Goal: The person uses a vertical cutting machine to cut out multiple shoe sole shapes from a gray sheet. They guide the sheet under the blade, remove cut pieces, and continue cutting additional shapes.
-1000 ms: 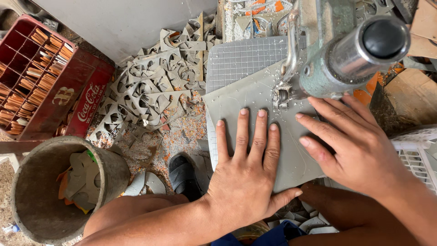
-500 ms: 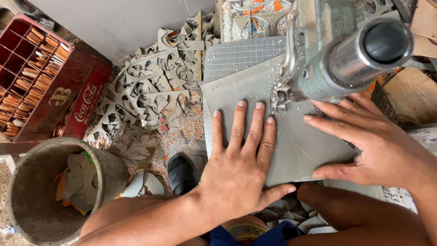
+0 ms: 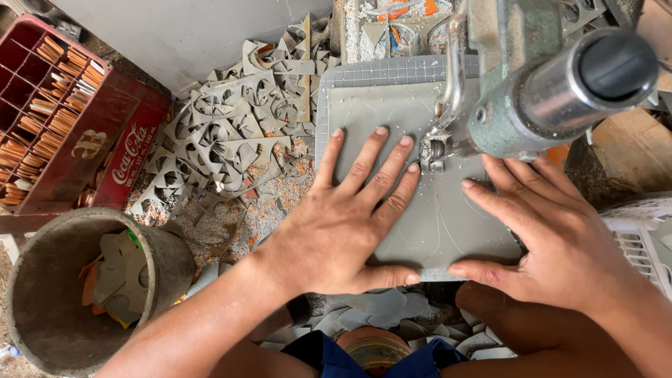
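1. The left hand (image 3: 350,224) lies palm-down on a grey sheet (image 3: 434,210), fingers (image 3: 381,164) spread flat and pointing away from the body, thumb stretched along the sheet's near edge.
2. The right hand (image 3: 553,238) presses flat on the same sheet's right part, fingers (image 3: 504,203) spread toward the machine, thumb pointing left at the near edge.
3. The grey sheet rests on a gridded cutting surface (image 3: 392,70), directly under the green metal machine head (image 3: 539,84); its small cutting tip (image 3: 432,150) meets the sheet between the two hands.
4. A red compartmented crate (image 3: 70,133) with white lettering on its side stands far left, holding brownish pieces.
5. A round grey bucket (image 3: 84,294) with scraps sits at lower left.
6. Grey cut-out offcuts (image 3: 238,133) lie heaped between crate and sheet.
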Available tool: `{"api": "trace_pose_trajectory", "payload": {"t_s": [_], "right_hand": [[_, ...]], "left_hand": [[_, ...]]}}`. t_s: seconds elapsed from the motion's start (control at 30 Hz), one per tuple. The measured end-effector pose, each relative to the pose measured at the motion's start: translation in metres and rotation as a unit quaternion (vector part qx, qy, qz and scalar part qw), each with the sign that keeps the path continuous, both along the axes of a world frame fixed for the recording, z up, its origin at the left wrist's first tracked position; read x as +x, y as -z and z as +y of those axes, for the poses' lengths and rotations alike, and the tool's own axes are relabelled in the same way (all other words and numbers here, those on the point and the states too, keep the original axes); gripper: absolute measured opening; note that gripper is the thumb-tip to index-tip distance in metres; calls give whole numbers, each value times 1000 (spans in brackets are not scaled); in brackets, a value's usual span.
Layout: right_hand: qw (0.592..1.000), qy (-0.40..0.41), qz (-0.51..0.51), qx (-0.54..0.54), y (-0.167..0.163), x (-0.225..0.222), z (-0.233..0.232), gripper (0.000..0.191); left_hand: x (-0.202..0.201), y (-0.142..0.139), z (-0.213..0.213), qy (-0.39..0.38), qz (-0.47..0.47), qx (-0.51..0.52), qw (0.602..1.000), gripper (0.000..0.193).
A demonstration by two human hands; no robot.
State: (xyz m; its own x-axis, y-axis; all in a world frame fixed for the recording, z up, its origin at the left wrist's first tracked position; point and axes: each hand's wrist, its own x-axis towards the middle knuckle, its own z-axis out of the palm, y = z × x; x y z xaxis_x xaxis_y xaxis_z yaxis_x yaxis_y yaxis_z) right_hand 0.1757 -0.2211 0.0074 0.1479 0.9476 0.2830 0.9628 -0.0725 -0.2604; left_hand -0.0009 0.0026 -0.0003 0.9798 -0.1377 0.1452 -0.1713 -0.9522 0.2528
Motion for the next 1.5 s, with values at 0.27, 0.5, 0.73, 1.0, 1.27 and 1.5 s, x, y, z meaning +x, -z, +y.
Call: {"api": "trace_pose_trajectory", "payload": {"t_s": [0.27,0.5,0.73,1.0,1.27,1.5], "right_hand": [[999,16,-27,10,1,-11,5,88],[999,20,-27,9,3,-10,6,90],[999,25,-26,-7,2,-8,8,90],[999,30,-37,-9,-1,-9,13,87],[999,34,-28,-29,0,-8,17,91],[999,36,-5,-19,-2,-7,20,90]], "left_hand": [[7,0,18,40,-8,3,999,106],[10,2,21,39,4,9,999,106],[13,3,25,40,3,13,999,105],[18,3,33,50,-4,6,999,104],[23,3,40,59,-4,2,998,106],[29,4,44,59,-1,2,998,107]]}}
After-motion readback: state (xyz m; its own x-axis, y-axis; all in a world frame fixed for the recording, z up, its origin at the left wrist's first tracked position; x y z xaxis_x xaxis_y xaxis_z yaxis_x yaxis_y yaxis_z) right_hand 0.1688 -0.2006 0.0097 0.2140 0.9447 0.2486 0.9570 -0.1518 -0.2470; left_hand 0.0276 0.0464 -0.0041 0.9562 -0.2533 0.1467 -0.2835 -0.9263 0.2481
